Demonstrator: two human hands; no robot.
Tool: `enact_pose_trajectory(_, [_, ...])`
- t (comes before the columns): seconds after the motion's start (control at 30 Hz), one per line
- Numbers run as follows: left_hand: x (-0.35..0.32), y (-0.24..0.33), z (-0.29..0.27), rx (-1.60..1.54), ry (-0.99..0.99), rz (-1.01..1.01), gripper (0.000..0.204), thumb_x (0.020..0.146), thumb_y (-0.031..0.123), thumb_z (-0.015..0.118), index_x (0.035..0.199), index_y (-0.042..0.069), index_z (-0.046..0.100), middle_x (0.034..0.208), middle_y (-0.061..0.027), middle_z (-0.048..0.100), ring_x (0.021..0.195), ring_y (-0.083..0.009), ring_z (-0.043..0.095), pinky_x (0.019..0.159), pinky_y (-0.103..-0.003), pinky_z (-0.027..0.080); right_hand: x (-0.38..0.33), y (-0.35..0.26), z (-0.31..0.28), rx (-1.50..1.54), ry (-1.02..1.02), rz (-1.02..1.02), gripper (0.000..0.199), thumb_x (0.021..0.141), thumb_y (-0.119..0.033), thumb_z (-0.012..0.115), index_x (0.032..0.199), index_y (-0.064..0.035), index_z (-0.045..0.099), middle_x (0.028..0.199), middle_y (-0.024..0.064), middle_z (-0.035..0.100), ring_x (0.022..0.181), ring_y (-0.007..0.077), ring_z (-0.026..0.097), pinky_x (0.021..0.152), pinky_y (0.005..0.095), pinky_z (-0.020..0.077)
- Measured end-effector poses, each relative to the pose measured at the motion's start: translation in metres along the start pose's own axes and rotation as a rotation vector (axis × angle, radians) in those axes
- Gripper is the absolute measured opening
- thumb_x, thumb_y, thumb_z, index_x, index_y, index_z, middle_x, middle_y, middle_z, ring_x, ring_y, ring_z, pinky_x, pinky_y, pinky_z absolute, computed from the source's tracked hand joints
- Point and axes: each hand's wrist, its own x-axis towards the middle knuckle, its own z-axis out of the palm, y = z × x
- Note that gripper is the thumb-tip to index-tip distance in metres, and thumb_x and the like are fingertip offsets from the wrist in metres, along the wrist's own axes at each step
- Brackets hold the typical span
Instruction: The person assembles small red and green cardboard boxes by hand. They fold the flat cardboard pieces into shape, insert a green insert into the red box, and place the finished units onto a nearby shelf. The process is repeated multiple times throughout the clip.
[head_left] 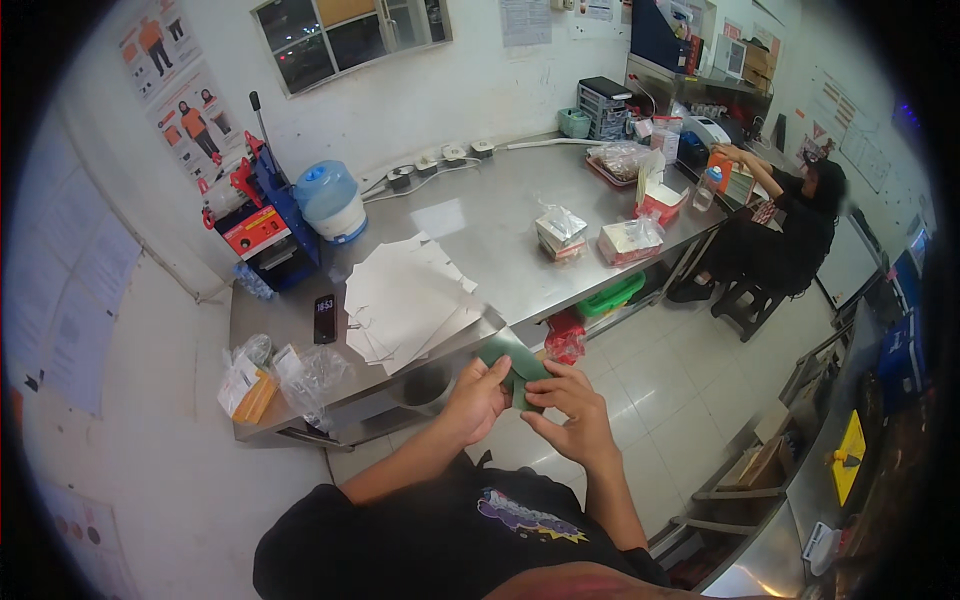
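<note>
In front of my body, just off the front edge of the steel table (480,235), I hold a green folded piece (527,358) that looks like paper or thin card. My left hand (478,402) pinches its left side, thumb on top. The fingers of my right hand (575,412) close on its right side and lower flap. Closest to the hands on the table lies a loose, fanned pile of white sheets (410,300). Whether anything is inside the green piece cannot be seen.
Left on the table are a phone (325,319), plastic-wrapped packets (250,390), a blue-topped water jug (328,200) and a blue lever machine (265,225). Wrapped boxes (630,242) stand right. A person in black (800,225) sits at the far right end. Shelving (760,465) lines the right side.
</note>
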Motion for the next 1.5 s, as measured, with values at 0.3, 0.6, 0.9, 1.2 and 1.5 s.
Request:
enact_pose_trajectory(0.3, [0.009,0.008,-0.001,0.349,0.084,-0.022,0.023,0.103,0.010,0.061,0.125,0.003,0.055,0.109,-0.0080,0.068,0.094,-0.0152,0.069,0.078,-0.031,0.058,-0.004,0.022,0.027,0.228,0.089,0.295,0.016,0.086,-0.008,0.077,0.101,-0.0021,0.075,0.128,0.0149,0.064,0.116,0.0283,0.062,0.098,0.0391,0.0504])
enact_pose_trajectory(0.6, [-0.004,0.062,0.008,1.501,-0.669,-0.173,0.043,0.091,0.018,0.074,0.125,-0.001,0.055,0.093,-0.0201,0.071,0.085,-0.0414,0.069,0.079,-0.043,0.054,-0.002,0.024,0.011,0.169,0.121,0.200,0.029,0.091,-0.005,0.072,0.120,-0.0033,0.069,0.149,0.0174,0.046,0.135,0.0313,0.049,0.111,0.0400,0.0427])
enact_pose_trajectory(0.9, [-0.001,0.034,0.009,1.528,-0.365,0.788,0.059,0.077,0.013,0.080,0.132,0.018,0.062,0.110,-0.0122,0.058,0.094,-0.0326,0.059,0.095,-0.053,0.046,-0.028,0.062,-0.004,0.191,0.789,0.441,0.038,0.087,-0.006,0.077,0.120,-0.0029,0.060,0.154,0.0180,0.039,0.137,0.0272,0.047,0.109,0.0388,0.0430])
enact_pose_trajectory(1.2, [0.002,0.032,0.009,1.295,-0.479,0.664,0.050,0.070,-0.004,0.073,0.116,0.016,0.073,0.103,-0.0053,0.050,0.090,-0.0232,0.055,0.125,-0.064,0.016,-0.025,0.024,-0.006,0.113,0.441,0.419,0.042,0.080,-0.006,0.084,0.116,-0.0011,0.063,0.106,0.0099,0.064,0.106,0.0231,0.064,0.096,0.0369,0.0503])
enact_pose_trajectory(1.5, [0.001,0.038,0.014,1.467,-0.268,0.785,0.058,0.074,-0.002,0.077,0.127,0.019,0.066,0.131,-0.0100,0.054,0.102,-0.0314,0.059,0.121,-0.059,0.029,-0.011,0.001,-0.019,0.122,0.265,0.142,0.035,0.082,-0.008,0.078,0.115,0.0037,0.071,0.139,0.0228,0.061,0.122,0.0340,0.063,0.104,0.0415,0.0486])
